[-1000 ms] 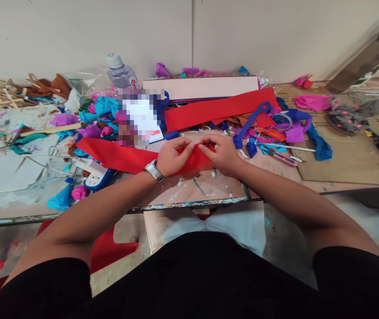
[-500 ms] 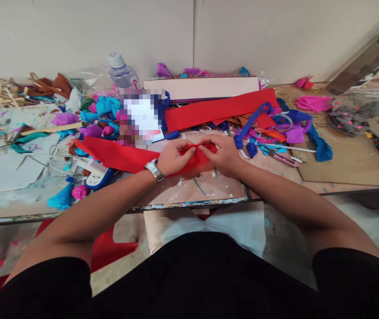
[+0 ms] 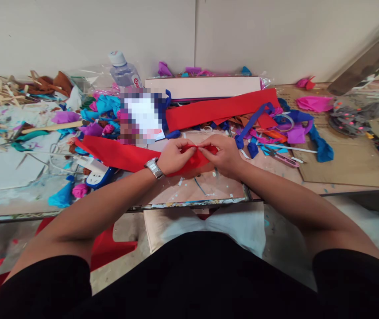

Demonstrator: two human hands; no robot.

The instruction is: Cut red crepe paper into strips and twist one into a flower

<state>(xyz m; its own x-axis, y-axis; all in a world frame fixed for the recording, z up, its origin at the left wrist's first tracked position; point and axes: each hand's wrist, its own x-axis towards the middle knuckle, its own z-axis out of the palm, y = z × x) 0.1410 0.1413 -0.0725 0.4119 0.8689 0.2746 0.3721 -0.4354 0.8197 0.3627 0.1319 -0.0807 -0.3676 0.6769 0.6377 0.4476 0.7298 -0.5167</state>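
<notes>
A long red strip [image 3: 119, 153], of crepe paper or thin cloth, runs from the left across the table and passes under my fingers. My left hand [image 3: 175, 156], with a metal watch at its wrist, pinches the strip's edge between thumb and forefinger. Close beside it, my right hand [image 3: 222, 155] pinches the same edge, and the fingertips of both hands almost touch. The strip's middle is partly hidden behind my hands. Behind them lies a second, wider red strip [image 3: 221, 108], slanting up to the right.
A clear bottle [image 3: 125, 75] stands at the back left. Left of my hands is a power strip [image 3: 99, 177]. Near my right hand lie a pink cutter [image 3: 285, 158] and a blue ribbon [image 3: 254, 122]. Cardboard [image 3: 345, 164] covers the right side; coloured scraps are scattered around.
Both hands stay in nearly the same place on the red strip. The finger positions shift slightly at the pinched edge; the view moves a little.
</notes>
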